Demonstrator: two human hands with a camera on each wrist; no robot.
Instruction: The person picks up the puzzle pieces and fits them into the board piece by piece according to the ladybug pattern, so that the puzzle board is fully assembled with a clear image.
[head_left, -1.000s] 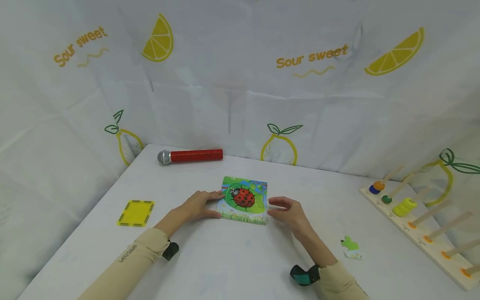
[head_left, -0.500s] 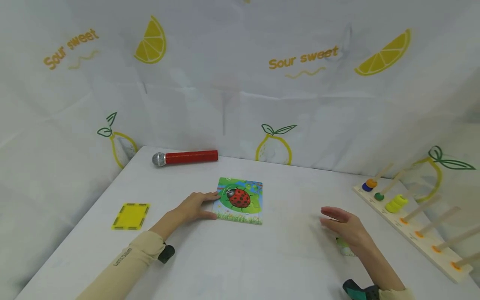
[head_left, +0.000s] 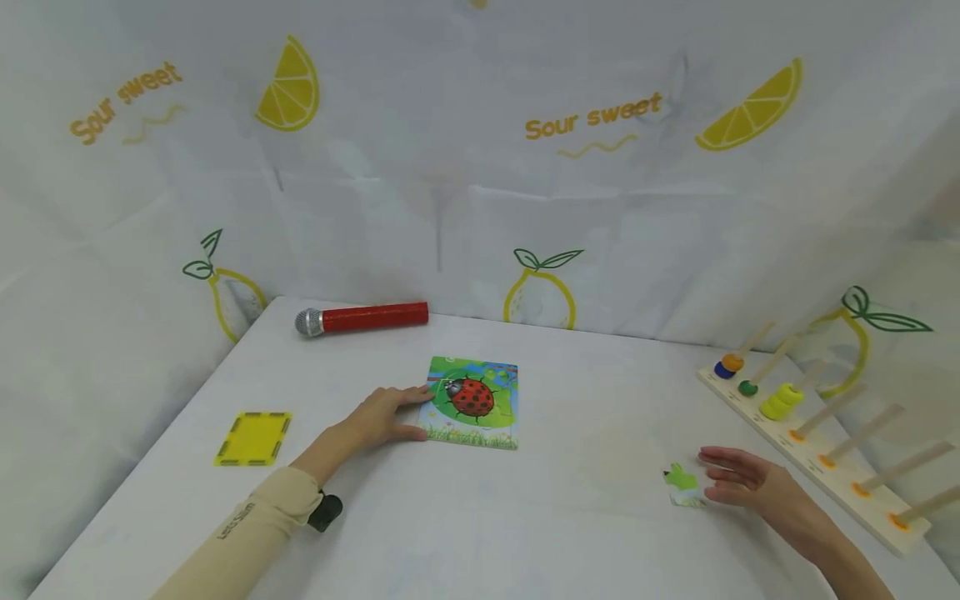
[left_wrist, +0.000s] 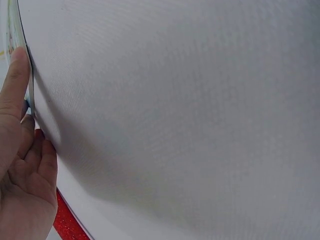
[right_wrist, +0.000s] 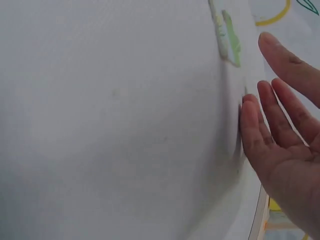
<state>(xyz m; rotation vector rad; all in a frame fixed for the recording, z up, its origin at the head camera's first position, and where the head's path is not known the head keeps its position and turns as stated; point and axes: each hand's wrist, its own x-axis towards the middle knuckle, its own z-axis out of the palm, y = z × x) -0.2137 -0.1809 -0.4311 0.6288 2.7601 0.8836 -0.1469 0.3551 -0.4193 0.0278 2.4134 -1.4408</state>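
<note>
A square ladybug jigsaw puzzle (head_left: 472, 400) lies flat on the white table, left of the middle in the head view. My left hand (head_left: 381, 417) rests against its left edge, thumb near the front corner and fingertips farther up. In the left wrist view the straight thumb (left_wrist: 17, 75) lies along the puzzle's edge. One loose green and white puzzle piece (head_left: 681, 485) lies off to the right. My right hand (head_left: 753, 485) hovers just right of that piece, fingers extended, thumb apart from them in the right wrist view, holding nothing.
A toy microphone (head_left: 363, 318) with a red handle lies at the back left. On the left is a yellow square tile (head_left: 253, 439). A wooden peg board (head_left: 810, 458) with coloured beads borders the right side. A lemon-print cloth (head_left: 420, 208) hangs behind.
My right hand has left the puzzle's right side and travelled right, past the loose piece, to its right side. My left hand stays at the puzzle. The head view has shifted slightly.
</note>
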